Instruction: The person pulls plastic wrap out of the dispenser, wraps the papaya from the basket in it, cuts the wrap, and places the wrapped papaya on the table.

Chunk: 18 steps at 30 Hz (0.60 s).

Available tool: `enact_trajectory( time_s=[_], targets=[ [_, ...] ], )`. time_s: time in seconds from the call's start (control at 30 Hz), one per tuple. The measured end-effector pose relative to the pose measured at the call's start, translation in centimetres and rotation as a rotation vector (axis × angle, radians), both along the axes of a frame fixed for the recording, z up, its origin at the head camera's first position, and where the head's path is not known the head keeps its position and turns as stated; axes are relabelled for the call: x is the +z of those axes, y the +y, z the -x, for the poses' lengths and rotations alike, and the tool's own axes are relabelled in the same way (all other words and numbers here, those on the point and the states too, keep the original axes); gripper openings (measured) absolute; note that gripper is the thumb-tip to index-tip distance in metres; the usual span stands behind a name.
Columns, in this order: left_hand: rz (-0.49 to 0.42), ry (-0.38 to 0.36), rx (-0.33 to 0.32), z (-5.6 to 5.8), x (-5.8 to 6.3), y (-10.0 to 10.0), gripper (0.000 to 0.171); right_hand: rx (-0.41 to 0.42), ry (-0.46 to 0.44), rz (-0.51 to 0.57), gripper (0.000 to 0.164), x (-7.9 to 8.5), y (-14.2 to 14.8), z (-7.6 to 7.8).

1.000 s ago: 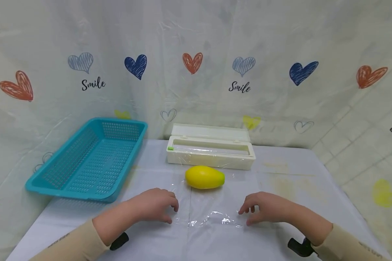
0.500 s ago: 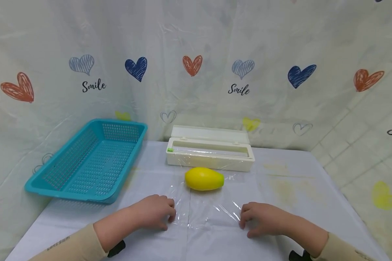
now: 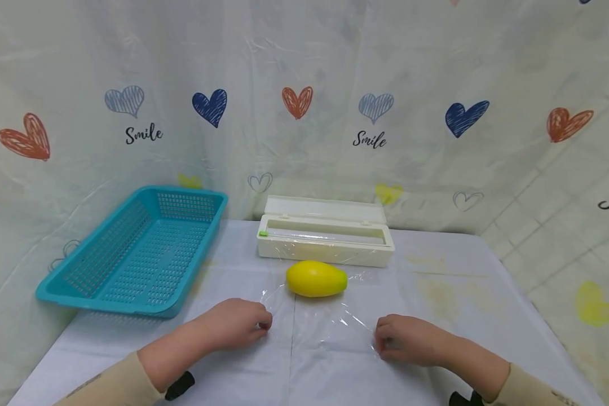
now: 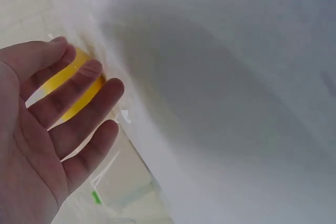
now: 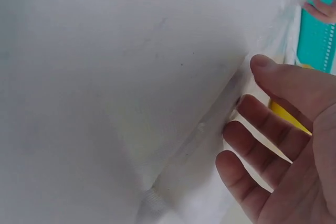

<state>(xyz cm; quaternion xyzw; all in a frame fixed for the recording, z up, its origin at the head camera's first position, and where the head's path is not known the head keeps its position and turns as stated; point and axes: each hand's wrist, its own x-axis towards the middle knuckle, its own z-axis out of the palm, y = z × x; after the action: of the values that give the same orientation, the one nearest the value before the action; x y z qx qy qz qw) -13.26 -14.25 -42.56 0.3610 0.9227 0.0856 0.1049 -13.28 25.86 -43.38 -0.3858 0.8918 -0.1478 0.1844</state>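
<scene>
A clear sheet of cling film point(image 3: 330, 327) runs from a white cling film dispenser point(image 3: 327, 248) toward me over the table. On the film, just in front of the dispenser, lies a yellow fruit with a green tip point(image 3: 314, 279), papaya-like in shape. My left hand point(image 3: 238, 324) pinches the film's near left corner between thumb and forefinger, its other fingers point(image 4: 86, 121) loosely spread in the left wrist view. At the near right corner, my right hand point(image 3: 411, 341) pinches the film with thumb and forefinger. Part of the fruit shows behind the fingers in both wrist views.
A turquoise perforated basket point(image 3: 182, 282) stands at the left of the table, beyond my left forearm. The dispenser's lid point(image 3: 325, 210) is raised at the back. Behind the white-covered table point(image 3: 446, 316) hangs a curtain printed with hearts point(image 3: 304, 51).
Both hands have closed their thumbs and forefingers on the film's near corners. My right hand has come slightly lower and nearer, and the film between the hands looks more stretched. The fruit stays put.
</scene>
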Motion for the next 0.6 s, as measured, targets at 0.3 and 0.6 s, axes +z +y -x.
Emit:
enact_trajectory(
  time_s=[0.3, 0.6],
  targets=[
    [-0.103, -0.011, 0.117, 0.7, 1.1, -0.5, 0.005, -0.071, -0.040, -0.007, 0.016, -0.2, 0.0, 0.3],
    [-0.162, 0.044, 0.189, 1.5, 0.9, -0.8, 0.006, -0.099, 0.057, 0.044, 0.003, 0.2, 0.1, 0.4]
  ],
)
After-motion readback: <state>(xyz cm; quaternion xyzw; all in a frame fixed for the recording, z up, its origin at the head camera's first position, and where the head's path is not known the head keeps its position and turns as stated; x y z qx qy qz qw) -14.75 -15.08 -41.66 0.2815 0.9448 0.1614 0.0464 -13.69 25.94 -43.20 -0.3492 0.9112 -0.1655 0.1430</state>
